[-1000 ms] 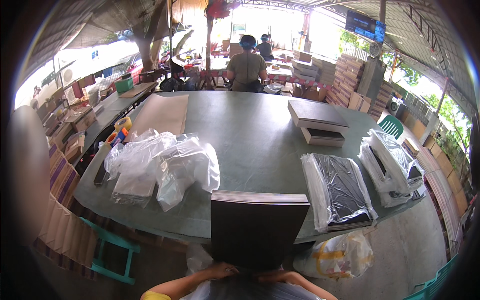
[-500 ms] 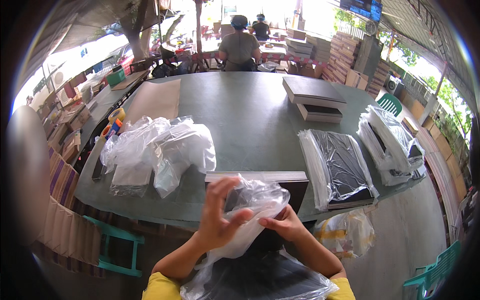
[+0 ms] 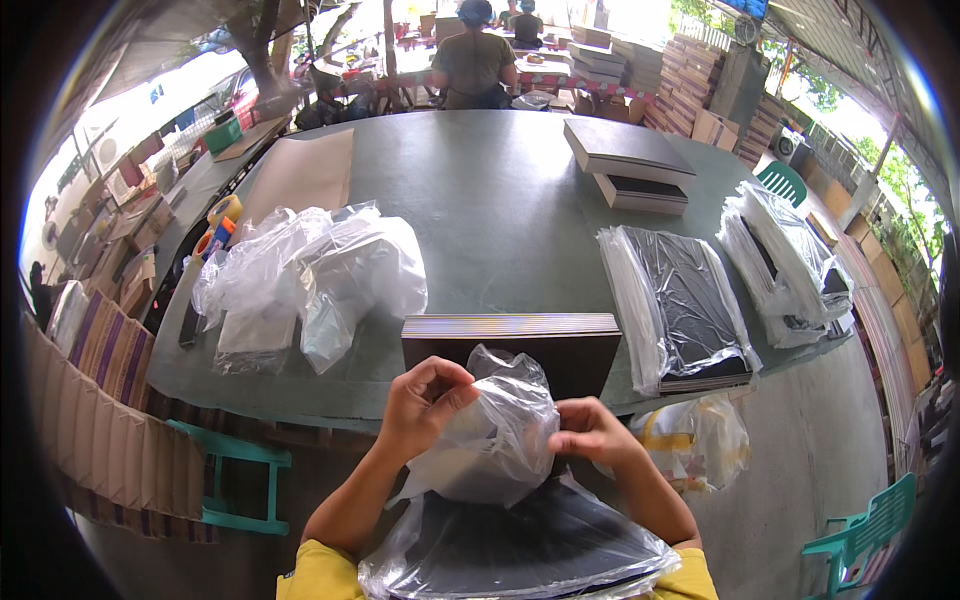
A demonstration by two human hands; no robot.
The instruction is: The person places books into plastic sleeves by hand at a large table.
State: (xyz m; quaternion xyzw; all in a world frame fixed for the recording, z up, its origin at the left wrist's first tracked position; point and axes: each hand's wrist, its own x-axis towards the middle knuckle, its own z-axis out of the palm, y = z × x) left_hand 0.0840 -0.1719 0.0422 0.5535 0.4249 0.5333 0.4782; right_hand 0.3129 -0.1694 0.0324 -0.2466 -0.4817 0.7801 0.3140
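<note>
In front of my body I hold up a clear plastic bag (image 3: 492, 435), crumpled and partly puffed. My left hand (image 3: 425, 402) pinches its upper left edge between thumb and fingers. My right hand (image 3: 592, 436) grips its right edge, the thumb toward me. Below the bag, close to my body, lies a flat black panel in clear plastic (image 3: 520, 545). Just beyond my hands a stack of black boards (image 3: 570, 352) with pale edges stands at the table's near side, partly hidden by the bag.
On the green table (image 3: 480, 230) a heap of plastic bags (image 3: 330, 270) lies left, near tape rolls (image 3: 222, 212). Plastic-wrapped black panels (image 3: 685, 305) lie right, with more wrapped bundles (image 3: 785, 265) beyond. Thick dark boards (image 3: 630, 155) are stacked farther back. A person (image 3: 476, 65) sits at a far table.
My left hand has gone from raised, spread fingers to a pinch on the bag's edge. The bag now hangs more upright and wider between my hands. The whole view has tilted slightly downward.
</note>
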